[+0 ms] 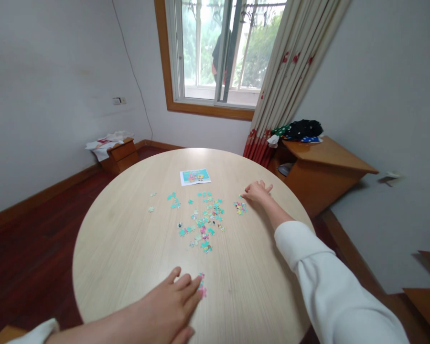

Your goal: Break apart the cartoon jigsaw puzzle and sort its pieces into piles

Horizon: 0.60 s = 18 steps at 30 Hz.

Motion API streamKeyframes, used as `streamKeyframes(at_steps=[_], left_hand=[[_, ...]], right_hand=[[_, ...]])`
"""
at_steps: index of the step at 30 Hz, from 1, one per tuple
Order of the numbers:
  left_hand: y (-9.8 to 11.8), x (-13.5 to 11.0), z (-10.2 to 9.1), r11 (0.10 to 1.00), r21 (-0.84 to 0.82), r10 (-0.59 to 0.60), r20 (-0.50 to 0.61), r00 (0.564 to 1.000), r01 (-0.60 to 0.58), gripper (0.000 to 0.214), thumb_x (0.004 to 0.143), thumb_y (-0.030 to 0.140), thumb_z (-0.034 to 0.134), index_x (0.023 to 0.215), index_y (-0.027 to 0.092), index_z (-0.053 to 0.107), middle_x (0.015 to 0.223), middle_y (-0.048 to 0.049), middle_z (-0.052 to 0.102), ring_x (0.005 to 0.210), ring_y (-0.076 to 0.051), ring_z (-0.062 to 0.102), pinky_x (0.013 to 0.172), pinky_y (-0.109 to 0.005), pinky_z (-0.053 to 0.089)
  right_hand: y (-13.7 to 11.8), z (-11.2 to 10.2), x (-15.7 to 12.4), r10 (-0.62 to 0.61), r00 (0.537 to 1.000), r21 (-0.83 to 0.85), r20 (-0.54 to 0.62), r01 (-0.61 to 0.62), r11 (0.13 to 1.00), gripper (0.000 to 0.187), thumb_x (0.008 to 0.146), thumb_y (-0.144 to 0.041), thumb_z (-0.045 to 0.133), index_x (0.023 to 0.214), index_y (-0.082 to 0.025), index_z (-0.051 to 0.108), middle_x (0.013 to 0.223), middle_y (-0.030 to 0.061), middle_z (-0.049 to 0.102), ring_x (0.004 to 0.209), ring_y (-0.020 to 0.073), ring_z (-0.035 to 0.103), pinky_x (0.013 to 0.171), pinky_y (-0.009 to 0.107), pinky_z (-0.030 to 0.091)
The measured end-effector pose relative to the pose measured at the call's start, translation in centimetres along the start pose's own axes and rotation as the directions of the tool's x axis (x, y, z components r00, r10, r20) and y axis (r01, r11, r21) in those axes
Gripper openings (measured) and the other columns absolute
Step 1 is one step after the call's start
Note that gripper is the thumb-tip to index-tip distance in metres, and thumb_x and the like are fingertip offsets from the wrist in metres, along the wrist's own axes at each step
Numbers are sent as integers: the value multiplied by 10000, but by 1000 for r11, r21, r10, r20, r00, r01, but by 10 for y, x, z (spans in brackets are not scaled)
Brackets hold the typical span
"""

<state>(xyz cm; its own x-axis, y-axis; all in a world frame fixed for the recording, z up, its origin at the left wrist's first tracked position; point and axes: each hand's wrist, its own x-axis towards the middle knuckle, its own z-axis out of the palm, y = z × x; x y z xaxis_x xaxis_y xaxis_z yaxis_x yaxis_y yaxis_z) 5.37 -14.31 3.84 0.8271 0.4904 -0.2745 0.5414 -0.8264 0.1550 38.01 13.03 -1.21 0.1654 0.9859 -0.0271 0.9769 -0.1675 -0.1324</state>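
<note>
At the near part of the table, my left hand (174,301) lies with its fingers stretched out, fingertips touching a few pink and teal puzzle pieces (202,290). My right hand (257,192) reaches farther out to the right, thumb and forefinger pinched at a small teal puzzle piece (241,196). Just below it sits a small cluster of pink and yellow pieces (240,207). Many loose pieces, mostly teal (203,222), are scattered over the middle. A picture sheet (195,177) with a teal cartoon scene lies flat beyond them.
The round wooden table (122,239) has a curved edge all around. A slanted wooden desk (329,167) with dark clothes (303,130) stands at the right. A small cabinet (123,156) holding white cloth is at the far left. A long curtain (286,62) hangs beside the window.
</note>
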Motion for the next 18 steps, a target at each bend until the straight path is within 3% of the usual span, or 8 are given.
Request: streamKeyframes(at_steps=[5, 12, 18], left_hand=[[30, 68, -5, 991, 78, 117, -79, 990, -111, 602, 933, 445, 335, 1390, 59, 399, 1368, -239, 479, 1257, -309, 442, 1046, -473, 290], [29, 169, -24, 977, 179, -83, -165, 983, 113, 571, 948, 387, 317, 1394, 42, 404, 1262, -235, 576, 1285, -337, 408, 1046, -484, 230], [15, 207, -23, 932, 138, -295, -248, 923, 335, 579, 950, 354, 331, 1332, -66, 441, 1313, -259, 528, 1287, -325, 385, 1043, -437, 227]], right_hand=[[8, 1, -26, -59, 998, -7, -38, 59, 998, 254, 759, -413, 678, 686, -170, 686, 1270, 159, 542, 1349, 386, 231, 1026, 649, 28], [19, 5, -49, -117, 986, 104, -123, 130, 986, 121, 774, -336, 654, 830, -260, 730, 1220, 62, 621, 1262, 291, 380, 1022, 548, 130], [24, 12, -57, -140, 975, 134, -171, 164, 977, 130, 778, -315, 653, 865, -262, 733, 1250, 59, 616, 1258, 278, 375, 1015, 500, 135]])
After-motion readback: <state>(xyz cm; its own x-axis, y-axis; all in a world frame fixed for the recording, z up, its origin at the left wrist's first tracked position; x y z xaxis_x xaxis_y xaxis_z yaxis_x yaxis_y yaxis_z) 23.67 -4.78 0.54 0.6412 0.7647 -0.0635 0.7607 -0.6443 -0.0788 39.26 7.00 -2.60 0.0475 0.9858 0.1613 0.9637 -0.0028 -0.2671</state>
